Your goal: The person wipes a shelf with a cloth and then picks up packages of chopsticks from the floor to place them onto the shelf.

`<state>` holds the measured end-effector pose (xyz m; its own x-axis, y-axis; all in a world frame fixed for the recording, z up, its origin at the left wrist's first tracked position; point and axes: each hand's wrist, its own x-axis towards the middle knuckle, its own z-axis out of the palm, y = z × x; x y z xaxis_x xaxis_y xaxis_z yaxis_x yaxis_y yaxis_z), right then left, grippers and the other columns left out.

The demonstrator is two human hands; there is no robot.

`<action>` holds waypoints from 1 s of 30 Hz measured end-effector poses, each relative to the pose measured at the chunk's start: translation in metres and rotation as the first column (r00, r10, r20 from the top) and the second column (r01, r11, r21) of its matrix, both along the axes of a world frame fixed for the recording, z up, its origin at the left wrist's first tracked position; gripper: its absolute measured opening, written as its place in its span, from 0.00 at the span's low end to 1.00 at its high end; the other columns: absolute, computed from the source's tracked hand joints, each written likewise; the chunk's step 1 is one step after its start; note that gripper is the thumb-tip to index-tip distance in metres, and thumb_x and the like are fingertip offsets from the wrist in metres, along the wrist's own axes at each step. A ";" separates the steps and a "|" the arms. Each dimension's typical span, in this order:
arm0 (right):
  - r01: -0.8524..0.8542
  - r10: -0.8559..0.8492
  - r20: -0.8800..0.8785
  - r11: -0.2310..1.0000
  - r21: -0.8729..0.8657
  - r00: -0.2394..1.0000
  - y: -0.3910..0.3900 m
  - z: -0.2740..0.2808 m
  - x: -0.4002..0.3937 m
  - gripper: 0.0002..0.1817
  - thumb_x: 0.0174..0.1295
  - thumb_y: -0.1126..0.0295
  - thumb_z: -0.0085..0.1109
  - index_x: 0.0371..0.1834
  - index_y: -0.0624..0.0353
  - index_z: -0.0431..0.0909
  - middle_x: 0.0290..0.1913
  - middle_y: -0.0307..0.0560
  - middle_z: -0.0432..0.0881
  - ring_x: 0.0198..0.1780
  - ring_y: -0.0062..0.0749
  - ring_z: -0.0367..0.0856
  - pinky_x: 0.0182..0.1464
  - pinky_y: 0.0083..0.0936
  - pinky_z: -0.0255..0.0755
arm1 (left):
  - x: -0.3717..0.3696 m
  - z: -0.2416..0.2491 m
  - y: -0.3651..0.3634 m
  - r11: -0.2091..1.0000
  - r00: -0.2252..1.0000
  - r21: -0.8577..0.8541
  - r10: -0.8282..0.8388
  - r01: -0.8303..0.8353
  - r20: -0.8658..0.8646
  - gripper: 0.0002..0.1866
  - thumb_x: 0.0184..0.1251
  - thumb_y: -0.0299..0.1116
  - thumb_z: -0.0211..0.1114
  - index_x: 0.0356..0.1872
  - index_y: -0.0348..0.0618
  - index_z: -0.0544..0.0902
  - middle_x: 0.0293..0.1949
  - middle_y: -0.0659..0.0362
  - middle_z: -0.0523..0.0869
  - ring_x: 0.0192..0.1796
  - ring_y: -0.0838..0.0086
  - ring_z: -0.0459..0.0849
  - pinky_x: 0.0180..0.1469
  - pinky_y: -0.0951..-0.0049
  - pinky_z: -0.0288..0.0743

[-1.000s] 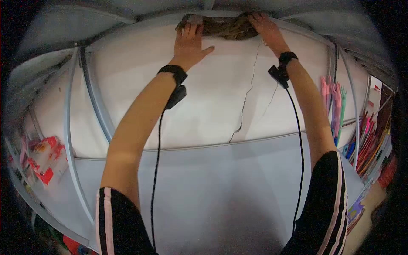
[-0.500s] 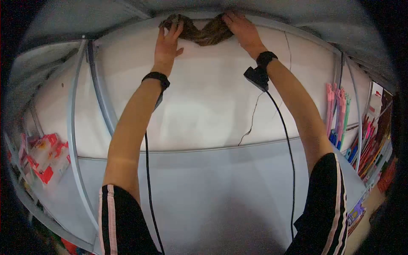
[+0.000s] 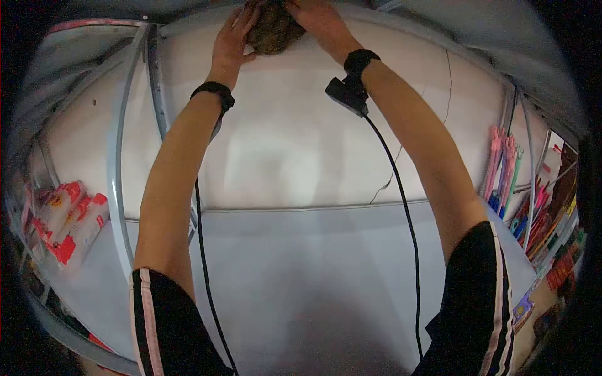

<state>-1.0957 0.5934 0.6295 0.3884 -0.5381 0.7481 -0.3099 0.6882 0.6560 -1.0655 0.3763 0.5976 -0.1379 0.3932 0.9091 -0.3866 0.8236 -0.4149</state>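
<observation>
A crumpled brown cloth [image 3: 274,31] is bunched between my hands at the upper edge of the white wall panel [image 3: 282,138]. My left hand [image 3: 233,41] has its fingers over the cloth's left side, with the thumb sticking out below. On the other side, my right hand [image 3: 323,26] grips the cloth from the right, its fingertips partly hidden at the frame's top. Each wrist wears a black band, and a small black device [image 3: 347,96] with a cable hangs at the right one.
Grey metal posts [image 3: 119,125] stand on the left, near red-and-white plastic packs [image 3: 69,222]. Pink, purple and green items [image 3: 503,163] hang at the right. A pale grey shelf surface [image 3: 263,250] lies below the cracked wall panel.
My hands have come closer together and sit higher in view. The cloth, sagging in a wide strip before, is now bunched into a compact clump between them.
</observation>
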 end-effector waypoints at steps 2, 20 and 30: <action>0.003 -0.002 -0.034 1.000 0.029 0.999 -0.017 0.001 0.001 0.23 0.56 0.75 0.44 0.57 0.69 0.65 0.61 0.58 0.63 0.63 0.48 0.61 0.65 0.35 0.56 | 0.010 -0.003 -0.006 0.960 0.960 -0.004 -0.281 0.281 -0.001 0.50 0.36 0.46 0.73 0.66 0.54 0.57 0.66 0.59 0.59 0.67 0.62 0.56 0.66 0.67 0.58; -0.238 0.245 -0.034 0.961 0.140 0.969 -0.122 0.000 0.022 0.22 0.57 0.74 0.45 0.55 0.74 0.66 0.63 0.58 0.62 0.64 0.44 0.61 0.64 0.29 0.57 | 0.057 -0.008 -0.097 0.964 0.964 0.016 -0.265 0.265 0.036 0.50 0.35 0.45 0.74 0.64 0.44 0.59 0.65 0.55 0.60 0.67 0.61 0.56 0.69 0.61 0.47; 0.160 -0.175 0.096 0.977 0.143 0.980 0.002 -0.003 0.005 0.19 0.56 0.73 0.46 0.51 0.68 0.72 0.64 0.55 0.61 0.64 0.44 0.62 0.62 0.30 0.61 | 0.070 -0.017 -0.004 0.932 0.922 0.066 0.340 -0.357 0.186 0.45 0.48 0.67 0.55 0.63 0.46 0.62 0.65 0.57 0.60 0.69 0.67 0.52 0.71 0.66 0.41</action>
<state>-1.0902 0.5954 0.6269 0.2055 -0.6867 0.6973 -0.2711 0.6447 0.7148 -0.9950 0.3725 0.5801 -0.4047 0.2040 0.8914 -0.5880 0.6885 -0.4245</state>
